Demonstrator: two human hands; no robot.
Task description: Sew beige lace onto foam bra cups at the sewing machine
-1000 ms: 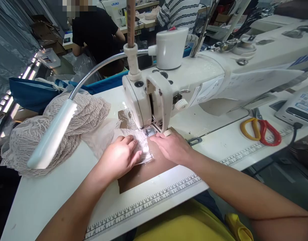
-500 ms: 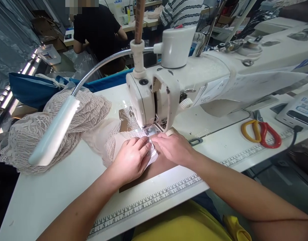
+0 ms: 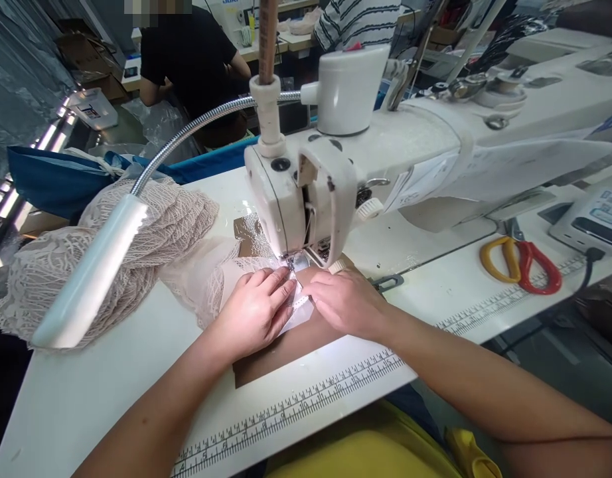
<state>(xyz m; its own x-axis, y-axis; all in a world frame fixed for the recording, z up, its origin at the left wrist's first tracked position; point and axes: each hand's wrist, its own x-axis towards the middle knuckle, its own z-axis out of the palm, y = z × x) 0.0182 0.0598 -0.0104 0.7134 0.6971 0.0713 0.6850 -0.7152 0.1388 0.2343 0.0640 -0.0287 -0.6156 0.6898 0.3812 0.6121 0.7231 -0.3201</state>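
Pale lace fabric (image 3: pixel 230 273) lies under the needle area of a white sewing machine (image 3: pixel 281 199). My left hand (image 3: pixel 259 307) rests on this fabric with its fingers laid over it, just in front of the presser foot (image 3: pixel 289 263). To its right, my right hand (image 3: pixel 343 300) has its fingertips pinched at the fabric's edge, where a narrow white strip (image 3: pixel 300 303) shows between the hands. Beneath both is a brown sheet (image 3: pixel 286 358) on the table. My fingers hide part of the fabric.
A stack of lace pieces (image 3: pixel 171 222) lies at the left, under a gooseneck lamp (image 3: pixel 89 275). Scissors with yellow and red handles (image 3: pixel 537 269) lie at the right. A ruler strip (image 3: pixel 306 401) runs along the front edge. Two people (image 3: pixel 186 66) sit beyond the machine.
My right hand has shifted slightly toward me, and its fingers have curled in at the fabric's edge. The shiny flap between my hands now shows less. My left hand stays on the fabric.
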